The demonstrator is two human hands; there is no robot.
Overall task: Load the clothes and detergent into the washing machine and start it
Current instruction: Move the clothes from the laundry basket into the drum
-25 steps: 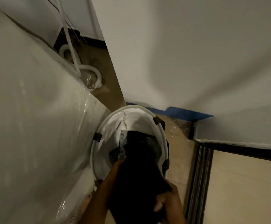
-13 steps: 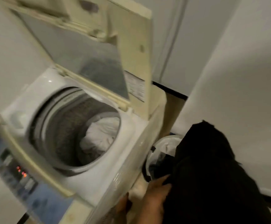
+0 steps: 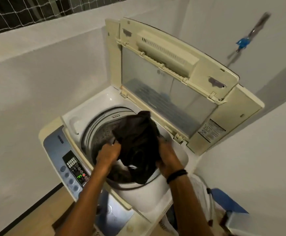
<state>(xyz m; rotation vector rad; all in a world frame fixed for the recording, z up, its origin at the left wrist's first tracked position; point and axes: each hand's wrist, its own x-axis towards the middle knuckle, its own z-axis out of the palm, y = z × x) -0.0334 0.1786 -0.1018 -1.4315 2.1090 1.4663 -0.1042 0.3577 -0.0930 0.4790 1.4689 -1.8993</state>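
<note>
A top-loading washing machine (image 3: 81, 123) stands in the corner with its folding lid (image 3: 176, 79) raised. A black garment (image 3: 137, 142) hangs bunched over the open drum (image 3: 96, 133). My left hand (image 3: 109, 155) grips its left edge and my right hand (image 3: 167, 158), with a black band on the wrist, grips its right edge. The garment's lower end drapes over the drum's front rim. The control panel (image 3: 74, 169) at the front left shows a green display and a red light. What lies deeper in the drum is hidden by the garment.
A white laundry hamper (image 3: 201, 193) stands on the floor to the right of the machine, beside something blue (image 3: 224, 200). White walls close in on the left, back and right. A tap with a blue handle (image 3: 243, 42) sticks out of the right wall.
My view swung from the hamper on the floor up to the machine. The black garment went from the hamper, lifted by both hands, to over the open drum.
</note>
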